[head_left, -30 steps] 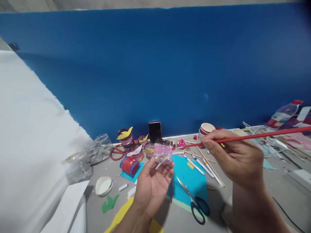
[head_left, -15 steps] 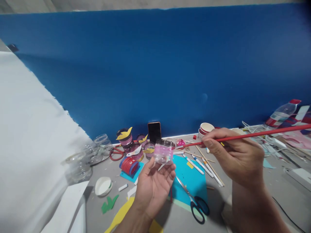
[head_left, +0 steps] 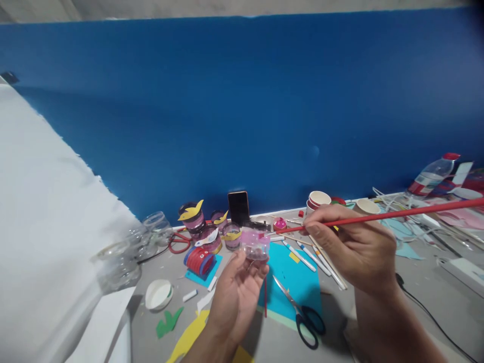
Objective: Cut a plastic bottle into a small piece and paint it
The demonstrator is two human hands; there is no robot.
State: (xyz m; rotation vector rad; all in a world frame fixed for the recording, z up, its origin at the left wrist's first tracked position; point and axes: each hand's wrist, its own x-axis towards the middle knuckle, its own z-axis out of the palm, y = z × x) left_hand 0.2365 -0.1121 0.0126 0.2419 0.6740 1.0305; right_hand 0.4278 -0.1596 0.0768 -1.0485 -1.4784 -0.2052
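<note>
My left hand (head_left: 240, 295), palm up, has its fingers closed round the lower part of a small clear plastic cup (head_left: 256, 250) that looks cut from a bottle. A pink painted band covers part of its side. Pinched in my right hand (head_left: 357, 247) is a long red paintbrush (head_left: 416, 212), lying nearly level. Its tip is at the pink band on the right of the cup and seems to touch it. Behind, a small pot of pink paint (head_left: 280, 224) stands near the brush shaft.
Scissors (head_left: 300, 312) lie on blue paper (head_left: 278, 290), beside several markers (head_left: 298, 256). Painted cups with paper cutouts (head_left: 208, 237) and a phone (head_left: 239, 207) stand by the blue wall. Clear plastic cups (head_left: 121, 259) cluster left; a bottle (head_left: 431, 176) leans right.
My right hand has moved left, bringing the brush further over the cup's pink side. The cup has turned slightly in my left hand. The whole view has shifted a little.
</note>
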